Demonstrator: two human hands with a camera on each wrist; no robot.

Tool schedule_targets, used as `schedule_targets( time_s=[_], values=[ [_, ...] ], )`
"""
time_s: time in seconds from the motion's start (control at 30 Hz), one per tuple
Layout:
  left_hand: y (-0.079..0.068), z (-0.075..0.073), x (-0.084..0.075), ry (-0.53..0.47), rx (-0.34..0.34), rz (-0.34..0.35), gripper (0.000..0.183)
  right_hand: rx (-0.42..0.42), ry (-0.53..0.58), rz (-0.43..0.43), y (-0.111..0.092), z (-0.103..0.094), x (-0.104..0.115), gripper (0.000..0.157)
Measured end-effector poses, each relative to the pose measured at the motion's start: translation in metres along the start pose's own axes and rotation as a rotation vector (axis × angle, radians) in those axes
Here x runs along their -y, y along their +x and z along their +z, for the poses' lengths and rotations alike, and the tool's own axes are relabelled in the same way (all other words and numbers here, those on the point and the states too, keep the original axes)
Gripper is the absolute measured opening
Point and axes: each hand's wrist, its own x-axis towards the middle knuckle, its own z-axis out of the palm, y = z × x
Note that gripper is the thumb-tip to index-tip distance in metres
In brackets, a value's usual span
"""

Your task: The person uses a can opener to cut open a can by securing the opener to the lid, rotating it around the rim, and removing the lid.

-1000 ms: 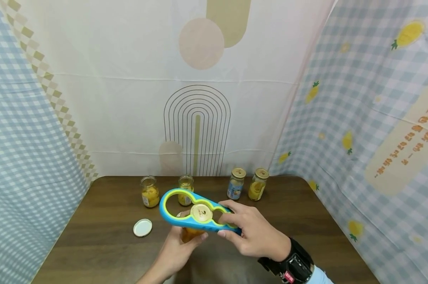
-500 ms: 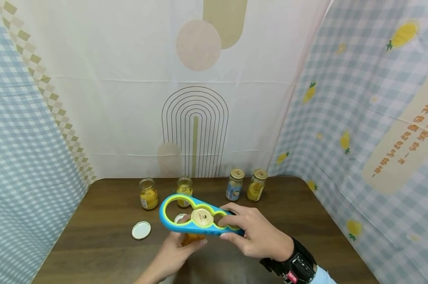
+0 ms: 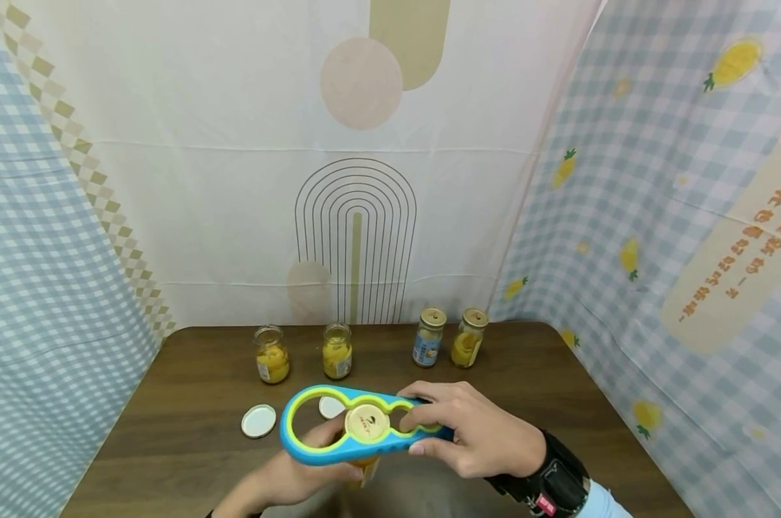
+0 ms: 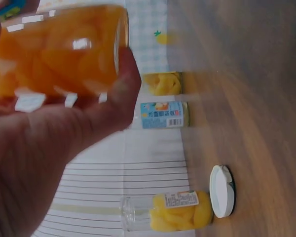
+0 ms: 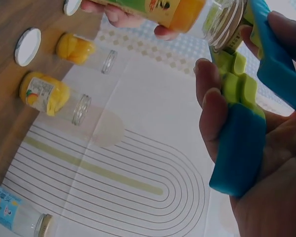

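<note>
My left hand (image 3: 293, 475) holds a glass jar of orange fruit pieces (image 4: 64, 54) up over the table, fingers and thumb wrapped round it. My right hand (image 3: 471, 428) grips the narrow end of a blue and lime-green multi-ring jar opener (image 3: 338, 454). Its middle ring surrounds the jar's gold lid (image 3: 367, 423). In the right wrist view the clear threaded glass neck (image 5: 222, 24) shows just beside the opener. The opener covers much of the jar from above, and the largest ring frames part of my left hand.
Two lidless jars of yellow fruit (image 3: 272, 360) (image 3: 337, 357) stand at the back left of the wooden table (image 3: 189, 403). At the back right are a blue-labelled jar (image 3: 427, 345) and a gold-lidded yellow jar (image 3: 469, 347). Two loose lids (image 3: 258, 421) (image 3: 330, 407) lie white side up.
Both hands have come lower in the head view with jar and opener. My left hand and forearm have swung left, and the opener lies more level. The second loose lid now shows beyond the opener.
</note>
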Motion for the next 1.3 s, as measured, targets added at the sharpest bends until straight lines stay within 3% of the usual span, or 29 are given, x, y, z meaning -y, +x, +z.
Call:
schedule_targets(
  time_s=[0.1,0.27,0.5,0.63,0.73,0.83,0.97,1.1,1.3],
  values=[
    [-0.001,-0.003,0.000,0.016,0.062,0.075,0.060,0.013,0.037,-0.007,0.000,-0.001,0.002,0.012],
    [-0.001,-0.005,0.003,0.024,0.097,0.104,0.060,0.018,0.053,-0.045,0.000,-0.001,0.002,0.012],
    [-0.001,-0.004,0.006,-0.012,0.104,0.060,0.063,0.008,0.033,-0.066,-0.001,-0.001,0.002,0.012],
    [-0.002,-0.003,0.007,-0.035,0.095,-0.021,0.064,-0.013,0.045,-0.050,-0.001,-0.001,0.000,0.014],
    [-0.004,-0.001,0.009,-0.050,0.074,-0.099,0.062,-0.070,0.060,-0.033,-0.001,0.001,-0.003,0.016],
    [-0.006,-0.001,0.012,-0.064,0.052,-0.128,0.062,-0.181,0.038,-0.015,-0.001,0.004,-0.011,0.019],
    [-0.009,-0.002,0.018,-0.078,0.008,-0.091,0.058,-0.357,-0.051,0.072,-0.006,0.008,-0.028,0.024],
    [-0.014,-0.002,0.025,-0.046,-0.071,-0.046,0.055,-0.473,-0.126,0.219,-0.017,0.010,-0.048,0.024],
    [-0.023,-0.004,0.028,0.026,-0.253,-0.129,0.058,-0.546,-0.174,0.467,-0.042,0.014,-0.072,0.020]
  ],
)
